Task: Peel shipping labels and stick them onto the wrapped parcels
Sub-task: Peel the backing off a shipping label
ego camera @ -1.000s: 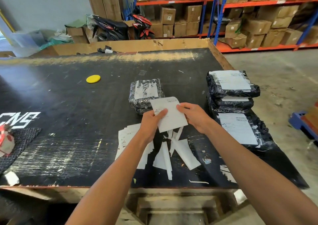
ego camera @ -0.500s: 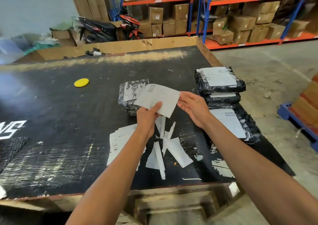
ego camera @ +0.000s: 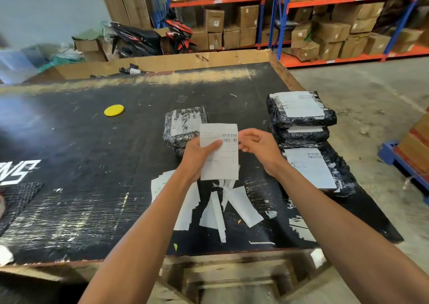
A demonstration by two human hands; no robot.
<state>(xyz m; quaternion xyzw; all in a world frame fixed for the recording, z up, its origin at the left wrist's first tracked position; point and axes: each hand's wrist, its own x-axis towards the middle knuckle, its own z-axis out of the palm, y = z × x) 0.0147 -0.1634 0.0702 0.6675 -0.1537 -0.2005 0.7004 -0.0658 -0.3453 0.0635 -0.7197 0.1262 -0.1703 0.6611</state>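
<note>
Since a moment ago, the shipping label [ego camera: 219,151] has turned upright, just in front of the grey-wrapped parcel [ego camera: 185,127]. My left hand [ego camera: 199,155] pinches it; my right hand [ego camera: 260,148], fingers curled, nips its edge. Peeling slowly from that corner should keep it flat.

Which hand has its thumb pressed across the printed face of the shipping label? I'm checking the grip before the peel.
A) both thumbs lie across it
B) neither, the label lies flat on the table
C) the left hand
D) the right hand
C: the left hand holds the shipping label upright above the table with its thumb across the print, while the right hand only meets the label's right edge.
</note>
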